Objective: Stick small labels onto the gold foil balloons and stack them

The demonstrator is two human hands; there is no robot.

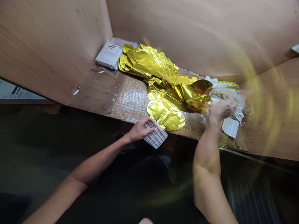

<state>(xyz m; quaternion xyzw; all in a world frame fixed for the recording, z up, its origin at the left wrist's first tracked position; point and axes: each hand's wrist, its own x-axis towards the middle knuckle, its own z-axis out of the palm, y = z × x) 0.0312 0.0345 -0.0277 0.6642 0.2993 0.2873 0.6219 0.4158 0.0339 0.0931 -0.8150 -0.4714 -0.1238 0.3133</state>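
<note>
My left hand is closed on a sheet of small printed stickers, its thumb lying over the front. The sheet is tilted at the table's front edge, just below the flattened gold foil balloons. My right hand is over a bundle of thin white straws in clear plastic at the right. Its fingers look curled in, but they are slightly blurred, and whatever they hold cannot be made out. Close below that hand lies another white sheet of labels.
A stack of white packets in clear wrapping sits in the back left corner. Wooden panels wall in the back and sides of the tabletop. A yellow strip lies behind the straws. A dark crate is low at right.
</note>
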